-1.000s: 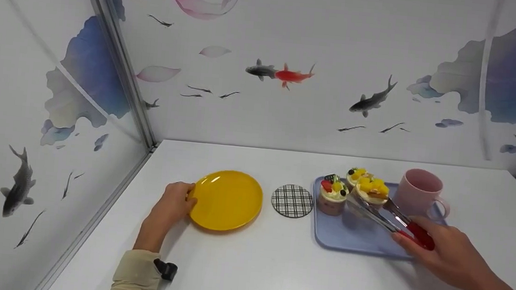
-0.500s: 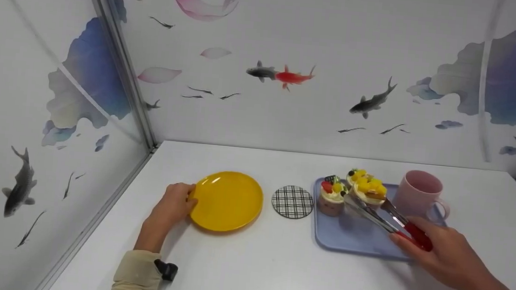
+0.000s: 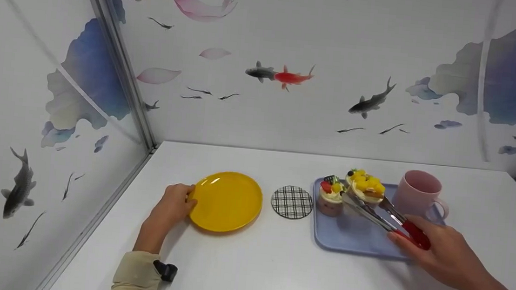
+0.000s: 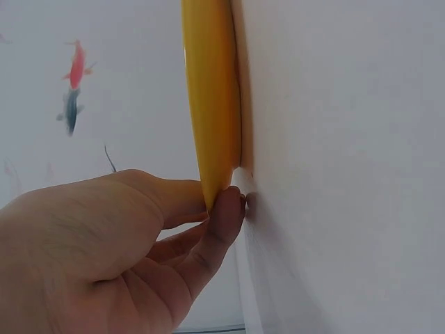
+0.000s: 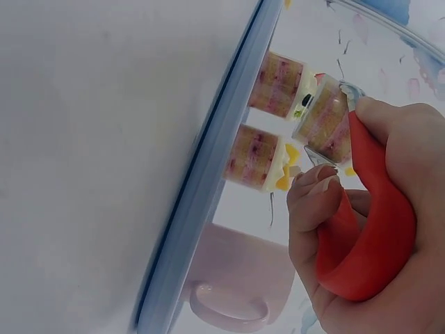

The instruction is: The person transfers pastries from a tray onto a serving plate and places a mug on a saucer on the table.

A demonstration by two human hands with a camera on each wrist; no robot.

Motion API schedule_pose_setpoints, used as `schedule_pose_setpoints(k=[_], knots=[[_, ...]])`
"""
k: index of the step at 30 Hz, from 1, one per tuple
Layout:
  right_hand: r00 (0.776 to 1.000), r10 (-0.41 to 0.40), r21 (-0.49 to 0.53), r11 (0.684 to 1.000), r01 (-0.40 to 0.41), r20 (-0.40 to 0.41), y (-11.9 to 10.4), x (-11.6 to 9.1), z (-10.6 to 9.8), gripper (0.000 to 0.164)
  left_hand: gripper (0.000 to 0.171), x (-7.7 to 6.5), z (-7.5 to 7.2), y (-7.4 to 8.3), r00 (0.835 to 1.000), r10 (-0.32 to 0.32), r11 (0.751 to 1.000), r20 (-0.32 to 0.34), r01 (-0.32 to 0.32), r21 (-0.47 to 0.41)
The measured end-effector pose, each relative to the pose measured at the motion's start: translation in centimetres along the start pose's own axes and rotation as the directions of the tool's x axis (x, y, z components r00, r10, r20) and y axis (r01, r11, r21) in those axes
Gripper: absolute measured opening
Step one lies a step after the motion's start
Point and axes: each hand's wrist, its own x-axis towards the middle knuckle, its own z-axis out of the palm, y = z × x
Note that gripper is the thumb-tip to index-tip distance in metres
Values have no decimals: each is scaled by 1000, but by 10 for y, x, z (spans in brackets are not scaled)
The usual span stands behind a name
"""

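My left hand (image 3: 174, 205) pinches the near-left rim of a yellow plate (image 3: 227, 203) on the table, thumb on top and fingers beneath, as the left wrist view shows. My right hand (image 3: 446, 257) grips red-handled metal tongs (image 5: 379, 229). Between the tong tips is a clear dessert cup (image 5: 325, 124) topped with yellow fruit, tilted and held above the blue tray (image 3: 347, 240). Two more dessert cups stand on the tray: a strawberry-topped cup (image 3: 330, 200) at its left side, and a yellow-fruit cup (image 5: 252, 158) behind, partly hidden in the head view.
A pink mug (image 3: 414, 196) stands at the tray's right side, beside the tongs. Between plate and tray lies a round checked coaster (image 3: 292, 202). White panels painted with fish rise behind and to the left of the white table (image 3: 246, 275).
My right hand, the tongs and the held dessert cup have shifted slightly to the left. The left hand and the plate have stayed in place.
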Motion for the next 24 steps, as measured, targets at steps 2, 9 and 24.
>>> schedule_pose_setpoints(k=[2, 9, 24], knots=[[1000, -7, 3, 1000, 8, -12, -2, 0, -1, 56, 29, 0, 0, 0, 1000, 5, 1000, -2, -5, -1], [1000, -14, 22, 1000, 14, -28, -11, 1, -2, 56, 27, 1, 0, -1, 1000, 3, 1000, -3, -3, -7], [998, -48, 42, 998, 50, -47, -27, 11, 2, 56, 33, 0, 2, -4, 1000, 11, 1000, -13, -11, 3]])
